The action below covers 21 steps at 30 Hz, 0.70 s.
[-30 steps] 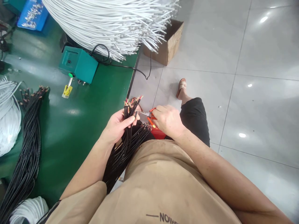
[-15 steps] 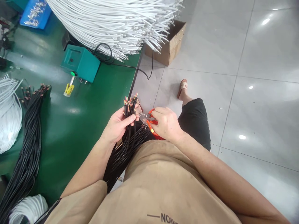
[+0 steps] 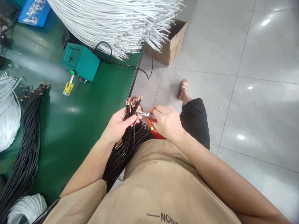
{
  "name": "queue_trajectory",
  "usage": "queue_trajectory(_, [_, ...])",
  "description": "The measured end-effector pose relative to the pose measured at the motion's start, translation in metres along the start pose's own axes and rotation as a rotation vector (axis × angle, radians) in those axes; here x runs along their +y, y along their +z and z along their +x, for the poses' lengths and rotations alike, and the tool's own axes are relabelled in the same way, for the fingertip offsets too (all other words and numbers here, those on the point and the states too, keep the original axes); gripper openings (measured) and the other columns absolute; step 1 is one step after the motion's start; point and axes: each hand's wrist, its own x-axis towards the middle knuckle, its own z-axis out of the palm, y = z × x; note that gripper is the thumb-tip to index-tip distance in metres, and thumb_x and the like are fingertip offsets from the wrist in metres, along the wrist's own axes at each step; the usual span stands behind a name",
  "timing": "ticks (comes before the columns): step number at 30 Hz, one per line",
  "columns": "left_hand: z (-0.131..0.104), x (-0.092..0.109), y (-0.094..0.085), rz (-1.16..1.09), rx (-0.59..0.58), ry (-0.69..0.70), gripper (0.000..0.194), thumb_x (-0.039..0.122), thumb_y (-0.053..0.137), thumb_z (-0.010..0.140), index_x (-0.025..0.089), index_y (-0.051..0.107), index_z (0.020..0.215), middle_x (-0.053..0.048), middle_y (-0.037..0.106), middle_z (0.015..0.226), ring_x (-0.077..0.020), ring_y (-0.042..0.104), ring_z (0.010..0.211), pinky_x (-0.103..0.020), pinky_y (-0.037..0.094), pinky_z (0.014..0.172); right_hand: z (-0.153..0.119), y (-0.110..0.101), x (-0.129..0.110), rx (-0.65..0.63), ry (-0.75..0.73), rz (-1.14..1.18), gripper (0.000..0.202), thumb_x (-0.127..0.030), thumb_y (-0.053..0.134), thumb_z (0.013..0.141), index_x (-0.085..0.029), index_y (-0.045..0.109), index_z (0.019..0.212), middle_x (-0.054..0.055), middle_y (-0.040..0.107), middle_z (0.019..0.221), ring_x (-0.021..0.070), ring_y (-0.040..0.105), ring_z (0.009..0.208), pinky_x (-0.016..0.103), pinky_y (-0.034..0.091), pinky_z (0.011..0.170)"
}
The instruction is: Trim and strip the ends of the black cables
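My left hand is closed around several black cables, whose stripped ends show red, yellow and other coloured wires above my fingers. In my right hand are red-handled cutting pliers, their metal jaws reaching to the cable ends beside my left thumb. Whether the jaws touch a wire I cannot tell. More black cables lie across my lap, under my left forearm, with their cut ends by the pliers' handles.
On the green table stand a teal machine, a bundle of black cables, white cable coils and a blue tray of small metal parts. White cables overhang the table edge near a cardboard box.
The pliers' jaws have moved slightly up and left, nearer the cable ends. One cable's wire ends now lean further right. Both hands keep their hold.
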Motion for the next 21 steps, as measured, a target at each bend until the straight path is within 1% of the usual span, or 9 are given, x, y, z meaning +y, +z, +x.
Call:
queue_trajectory(5, [0.0008,-0.001,-0.0012,0.042,0.006,0.015,0.026,0.025,0.072,0.077,0.018,0.069,0.102,-0.003,0.07,0.084,-0.0088,0.06,0.069,-0.018,0.042,0.058,0.0007,-0.004,-0.0008,-0.03,-0.017,-0.016,0.029,-0.027,0.046,0.089,-0.013,0.065,0.072,0.005,0.057,0.065,0.0159,0.044,0.06,0.031,0.027,0.061])
queue_trajectory(10, [0.0007,-0.0015,-0.003,0.096,0.019,0.026,0.027,0.026,0.071,0.078,0.017,0.068,0.104,-0.003,0.071,0.083,-0.0103,0.06,0.068,-0.021,0.043,0.059,0.0005,-0.0047,-0.0017,-0.059,-0.024,-0.029,0.029,-0.026,0.047,0.089,-0.014,0.065,0.071,0.005,0.058,0.065,0.0154,0.044,0.059,0.031,0.027,0.06])
queue_trajectory(15, [0.0001,-0.0014,-0.0037,0.126,0.021,0.042,0.027,0.026,0.069,0.079,0.017,0.068,0.104,-0.003,0.071,0.084,-0.0104,0.06,0.069,-0.021,0.044,0.061,-0.0025,-0.0037,-0.0026,-0.074,0.008,-0.055,0.028,-0.024,0.049,0.089,-0.014,0.065,0.069,0.005,0.058,0.064,0.0142,0.041,0.056,0.031,0.022,0.057])
queue_trajectory(18, [0.0009,-0.0019,-0.0038,0.098,0.027,0.023,0.026,0.027,0.07,0.079,0.017,0.068,0.103,-0.003,0.071,0.084,-0.0102,0.061,0.069,-0.021,0.044,0.061,-0.0045,-0.0013,-0.0021,-0.058,0.065,-0.005,0.032,-0.031,0.049,0.09,-0.015,0.065,0.067,0.004,0.057,0.063,0.013,0.038,0.054,0.031,0.02,0.055])
queue_trajectory(21, [0.0019,-0.0022,-0.0033,0.052,0.046,-0.006,0.027,0.027,0.071,0.078,0.017,0.067,0.104,-0.003,0.07,0.084,-0.01,0.062,0.069,-0.02,0.045,0.061,-0.0051,0.0013,-0.0018,0.004,0.122,0.087,0.038,-0.043,0.051,0.089,-0.016,0.065,0.067,0.002,0.056,0.062,0.0123,0.038,0.055,0.029,0.023,0.057])
